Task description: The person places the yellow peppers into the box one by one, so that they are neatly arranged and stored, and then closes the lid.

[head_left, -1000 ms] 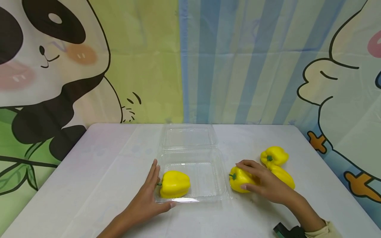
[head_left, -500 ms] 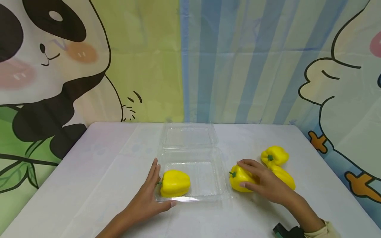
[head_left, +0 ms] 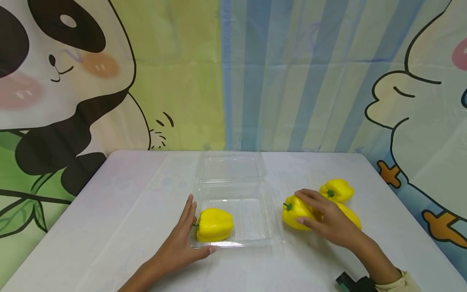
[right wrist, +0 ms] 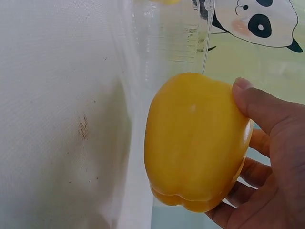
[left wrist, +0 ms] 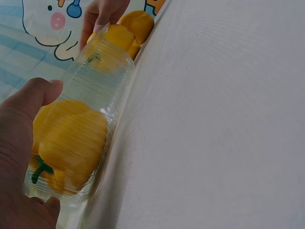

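Observation:
A clear plastic clamshell container lies unfolded on the white table. At its left front sits one yellow bell pepper, stem toward the left. My left hand spans that corner, straight fingers along the left side and thumb at the front rim. The left wrist view shows the thumb against the clear wall. Right of the container, my right hand grips a second yellow bell pepper between thumb and fingers. In the right wrist view this pepper stands off the tabletop, its shadow beside it.
Two more yellow bell peppers lie behind the right hand, a rear one and a partly hidden one. The container's lid lies flat toward the table's back edge. A printed curtain hangs behind the table.
The right hand has raised its pepper slightly and shifted it a little right and away from me. The left hand and the container have stayed in place.

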{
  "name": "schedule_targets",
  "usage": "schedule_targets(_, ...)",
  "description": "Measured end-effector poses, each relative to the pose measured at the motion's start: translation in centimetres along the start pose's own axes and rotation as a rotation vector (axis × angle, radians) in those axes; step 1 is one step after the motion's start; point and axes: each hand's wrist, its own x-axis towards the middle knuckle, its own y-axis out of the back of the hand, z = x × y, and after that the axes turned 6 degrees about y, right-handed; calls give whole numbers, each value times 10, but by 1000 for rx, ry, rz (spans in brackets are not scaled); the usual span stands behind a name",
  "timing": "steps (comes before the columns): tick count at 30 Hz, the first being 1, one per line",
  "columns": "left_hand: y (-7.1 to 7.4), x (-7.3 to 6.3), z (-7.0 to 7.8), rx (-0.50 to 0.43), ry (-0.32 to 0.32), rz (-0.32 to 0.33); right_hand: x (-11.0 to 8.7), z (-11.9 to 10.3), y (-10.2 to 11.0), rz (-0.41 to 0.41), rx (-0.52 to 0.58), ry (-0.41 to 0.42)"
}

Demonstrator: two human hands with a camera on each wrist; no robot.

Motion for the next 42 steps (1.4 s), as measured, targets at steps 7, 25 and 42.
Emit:
schedule_targets(7, 1, -1, 1, 15, 9, 5, 4, 1, 1, 40, 1, 35)
schedule_targets(25, 1, 1, 1, -1, 24, -9, 18, -15, 6, 107, 19, 55)
schedule_targets(42, 0, 1, 2, -13, 24, -9, 40, -28, -6, 141, 128, 208)
